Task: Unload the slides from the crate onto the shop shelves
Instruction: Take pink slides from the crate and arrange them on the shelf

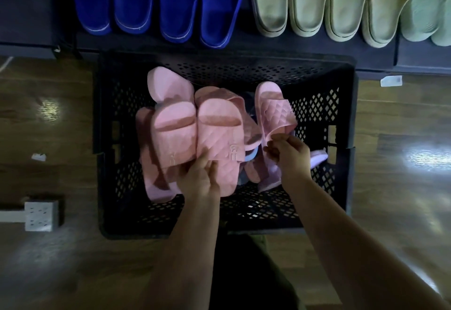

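A black perforated crate (341, 119) stands on the floor below the dark shelf (29, 16). My left hand (199, 178) grips a bunch of several pink slides (175, 136) by their heel ends, held above the crate. My right hand (289, 157) pinches the strap edge of one more pink quilted slide (273, 109), lifted at the crate's right side. A pale lilac slide (317, 159) and other slides lie low in the crate, mostly hidden by my hands.
Several blue slides (156, 2) stand in a row on the shelf, with beige slides (329, 4) and green ones (432, 9) to their right. A white power strip (40, 214) and scraps of paper (38, 156) lie on the wooden floor.
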{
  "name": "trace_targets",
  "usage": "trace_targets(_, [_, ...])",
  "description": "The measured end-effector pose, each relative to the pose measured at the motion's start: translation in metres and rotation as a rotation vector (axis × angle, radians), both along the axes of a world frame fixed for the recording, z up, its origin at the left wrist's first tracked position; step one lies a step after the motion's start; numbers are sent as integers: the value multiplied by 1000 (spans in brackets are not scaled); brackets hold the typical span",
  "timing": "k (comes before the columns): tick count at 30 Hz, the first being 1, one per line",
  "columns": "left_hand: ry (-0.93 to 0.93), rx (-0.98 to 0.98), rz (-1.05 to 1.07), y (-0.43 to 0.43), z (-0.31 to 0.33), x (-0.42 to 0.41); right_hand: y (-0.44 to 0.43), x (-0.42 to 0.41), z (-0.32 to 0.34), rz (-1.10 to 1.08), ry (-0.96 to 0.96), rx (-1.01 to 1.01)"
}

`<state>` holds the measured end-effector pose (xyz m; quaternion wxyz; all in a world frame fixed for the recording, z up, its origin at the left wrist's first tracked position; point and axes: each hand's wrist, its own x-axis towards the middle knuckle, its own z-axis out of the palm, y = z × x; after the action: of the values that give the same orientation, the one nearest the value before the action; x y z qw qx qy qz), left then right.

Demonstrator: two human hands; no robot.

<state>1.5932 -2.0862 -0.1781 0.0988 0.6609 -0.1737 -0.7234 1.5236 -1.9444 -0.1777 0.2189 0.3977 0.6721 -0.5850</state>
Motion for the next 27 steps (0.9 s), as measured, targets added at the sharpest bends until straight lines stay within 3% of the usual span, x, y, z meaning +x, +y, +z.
trace_targets(4, [8, -268, 120, -23, 32, 16, -7, -16, -10, 43, 11, -68])
trace_targets(8, [-25, -454, 36, -47, 40, 24, -33, -35, -27, 157, 24, -150])
trace_targets(16, [-47, -509, 21, -65, 13, 35, -101, -52, -62, 485, 48, -311])
trace_targets(20, [-74, -450, 29, -69, 10, 37, -104, -53, -61, 474, 119, -281])
trace_targets(24, [-109, -375, 45, -73, 11, 41, -98, -54, -41, 459, 215, 32])
trace_targets(27, [-144, -356, 53, -70, 18, 38, -89, -55, -22, 343, 241, 66])
